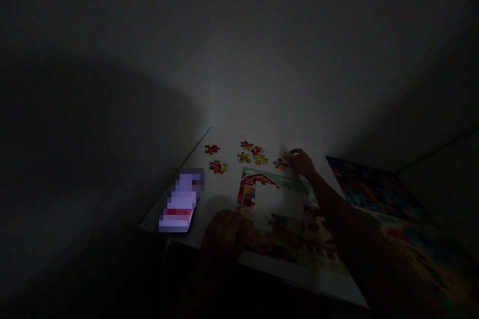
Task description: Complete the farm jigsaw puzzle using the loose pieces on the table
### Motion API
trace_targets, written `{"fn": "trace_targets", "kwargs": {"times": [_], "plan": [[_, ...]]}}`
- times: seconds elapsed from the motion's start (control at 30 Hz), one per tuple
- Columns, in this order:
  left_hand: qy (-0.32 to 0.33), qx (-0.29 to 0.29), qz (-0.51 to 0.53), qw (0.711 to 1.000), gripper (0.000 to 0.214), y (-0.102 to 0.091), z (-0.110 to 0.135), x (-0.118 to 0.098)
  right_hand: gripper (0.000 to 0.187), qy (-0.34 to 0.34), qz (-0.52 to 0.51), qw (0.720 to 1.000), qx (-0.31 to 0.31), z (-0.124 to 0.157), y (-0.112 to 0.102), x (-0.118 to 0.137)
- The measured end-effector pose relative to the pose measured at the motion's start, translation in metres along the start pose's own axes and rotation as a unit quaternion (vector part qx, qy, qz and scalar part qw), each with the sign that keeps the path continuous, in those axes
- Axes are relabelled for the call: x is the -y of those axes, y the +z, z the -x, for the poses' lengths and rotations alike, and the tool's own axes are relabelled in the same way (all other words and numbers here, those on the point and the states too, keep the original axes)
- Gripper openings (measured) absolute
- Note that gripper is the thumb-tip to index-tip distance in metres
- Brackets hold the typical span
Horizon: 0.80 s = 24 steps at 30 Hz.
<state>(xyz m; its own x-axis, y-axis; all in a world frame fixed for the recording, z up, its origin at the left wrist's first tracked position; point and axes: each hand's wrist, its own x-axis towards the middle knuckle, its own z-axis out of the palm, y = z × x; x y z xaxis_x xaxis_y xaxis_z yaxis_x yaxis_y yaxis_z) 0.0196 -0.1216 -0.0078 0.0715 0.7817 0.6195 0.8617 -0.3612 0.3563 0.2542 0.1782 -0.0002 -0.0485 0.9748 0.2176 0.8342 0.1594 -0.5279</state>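
Note:
A partly assembled jigsaw puzzle (pixel 258 178) lies on the white tabletop, with a red barn at its top left and a bare gap in its middle. Beyond its top edge my right hand (pixel 301 163) is closed, thumb and fingertips pinched on a small puzzle piece (pixel 286 155). Just beside those fingertips lies a loose piece (pixel 279 164). My left hand (pixel 223 233) rests at the puzzle's lower left edge with its back to me. Its fingers are dark and mostly hidden, so I cannot make out their grip.
Several loose puzzle pieces (pixel 254 152) lie at the back of the table (pixel 228 134). More pieces (pixel 217 167) are at the left. A lit, pixelated device (pixel 179 202) sits at the left edge. Colourful pictures (pixel 374 194) extend on the right. Walls enclose the dim back and left.

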Motion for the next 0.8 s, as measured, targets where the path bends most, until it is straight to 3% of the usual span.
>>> {"fn": "trace_targets", "kwargs": {"times": [0.17, 0.27, 0.33, 0.43, 0.53, 0.63, 0.8], "plan": [[0.011, 0.010, -0.013, 1.000, 0.026, -0.002, -0.002, 0.000, 0.037, 0.034, 0.122, 0.992, 0.017, 0.018, -0.008, 0.000], [0.017, -0.007, -0.016, 1.000, 0.028, -0.002, -0.003, -0.001, 0.039, 0.053, 0.168, 0.984, -0.008, 0.024, -0.009, 0.020], [0.016, -0.009, -0.017, 1.000, 0.028, -0.002, -0.003, -0.002, 0.037, 0.012, 0.167, 0.986, -0.017, 0.026, -0.005, 0.041], [0.009, -0.001, -0.017, 1.000, 0.027, -0.002, -0.003, -0.002, 0.038, -0.094, 0.139, 0.982, 0.087, 0.027, 0.006, 0.079], [0.007, 0.001, -0.013, 1.000, 0.026, -0.001, -0.001, -0.001, 0.042, -0.136, 0.154, 0.965, 0.164, 0.029, 0.019, 0.105], [0.007, 0.001, -0.007, 1.000, 0.026, 0.000, 0.000, 0.000, 0.042, -0.118, 0.191, 0.960, 0.168, 0.033, 0.023, 0.108], [0.007, -0.006, -0.003, 1.000, 0.026, -0.001, 0.000, -0.001, 0.040, -0.074, 0.212, 0.960, 0.167, 0.036, 0.014, 0.087]]}}
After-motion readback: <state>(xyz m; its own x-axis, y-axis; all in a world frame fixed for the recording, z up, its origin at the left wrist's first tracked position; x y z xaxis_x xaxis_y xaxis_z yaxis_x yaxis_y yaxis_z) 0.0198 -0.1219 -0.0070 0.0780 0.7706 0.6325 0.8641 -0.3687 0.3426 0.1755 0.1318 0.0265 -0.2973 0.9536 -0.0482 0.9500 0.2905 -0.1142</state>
